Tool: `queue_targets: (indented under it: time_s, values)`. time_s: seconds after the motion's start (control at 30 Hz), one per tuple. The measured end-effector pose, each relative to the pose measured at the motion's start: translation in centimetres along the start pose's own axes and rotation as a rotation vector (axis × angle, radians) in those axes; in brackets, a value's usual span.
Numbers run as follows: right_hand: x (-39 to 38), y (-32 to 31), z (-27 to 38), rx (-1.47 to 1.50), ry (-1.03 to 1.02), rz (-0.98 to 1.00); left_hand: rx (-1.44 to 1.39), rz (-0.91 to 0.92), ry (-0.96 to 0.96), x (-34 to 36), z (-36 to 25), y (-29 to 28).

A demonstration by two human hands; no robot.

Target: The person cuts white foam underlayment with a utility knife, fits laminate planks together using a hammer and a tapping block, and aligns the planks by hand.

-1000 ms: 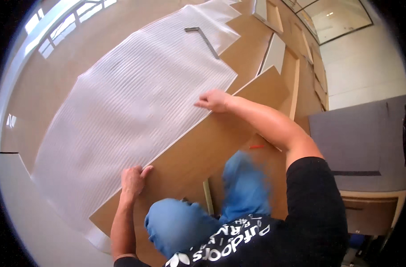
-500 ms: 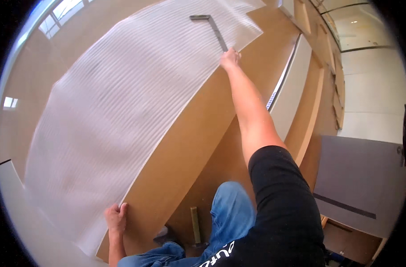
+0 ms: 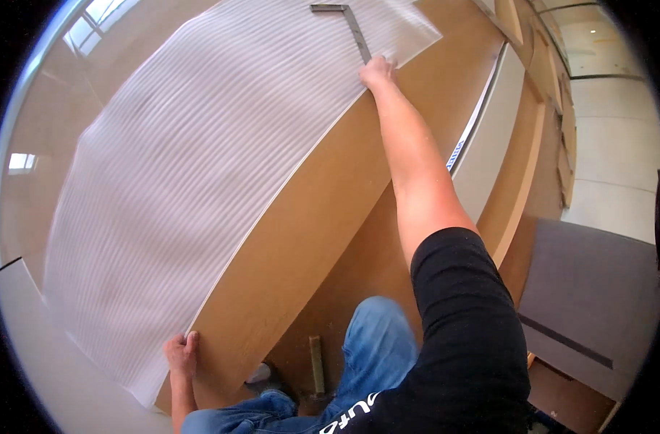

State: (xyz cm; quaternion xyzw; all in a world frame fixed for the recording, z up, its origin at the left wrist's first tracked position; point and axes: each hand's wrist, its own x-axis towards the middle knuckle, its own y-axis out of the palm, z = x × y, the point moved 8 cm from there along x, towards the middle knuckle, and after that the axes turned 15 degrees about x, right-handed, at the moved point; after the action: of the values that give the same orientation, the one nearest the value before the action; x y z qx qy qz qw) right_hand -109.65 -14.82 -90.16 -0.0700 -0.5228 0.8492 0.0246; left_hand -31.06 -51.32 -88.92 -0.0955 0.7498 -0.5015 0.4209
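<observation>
A long brown board (image 3: 272,253) with a white edge lies diagonally beside a broad white ribbed foam sheet (image 3: 171,159). My left hand (image 3: 180,351) grips the board's edge low at the left. My right arm reaches forward, and my right hand (image 3: 378,72) is closed at the far part of that edge, close to the end of a metal square (image 3: 352,25) lying on the foam. Whether its fingers touch the square is unclear. A hammer (image 3: 316,365) stands out below, near my jeans-clad knee.
Pale strip panels (image 3: 489,137) and more brown boards (image 3: 551,65) lie along the right. A grey mat or panel (image 3: 590,289) is at the lower right, a white panel (image 3: 15,304) at the lower left, and glossy tiled floor (image 3: 48,130) borders the foam.
My right hand has moved from the middle of the board's edge forward to its far part, beside the square. My left hand has shifted down and left, still gripping the edge.
</observation>
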Motion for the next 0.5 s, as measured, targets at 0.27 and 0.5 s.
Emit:
queue_targets:
  time_s: [0.27,0.5]
  values:
    - [-0.7,0.0,0.5,-0.013,0.010,0.066,0.010,-0.007,0.043,-0.5,-0.2,-0.8]
    - [2.2,-8.6,-3.1,0.181,-0.211,-0.348,-0.031,0.005,0.051,0.3,-0.5,-1.0]
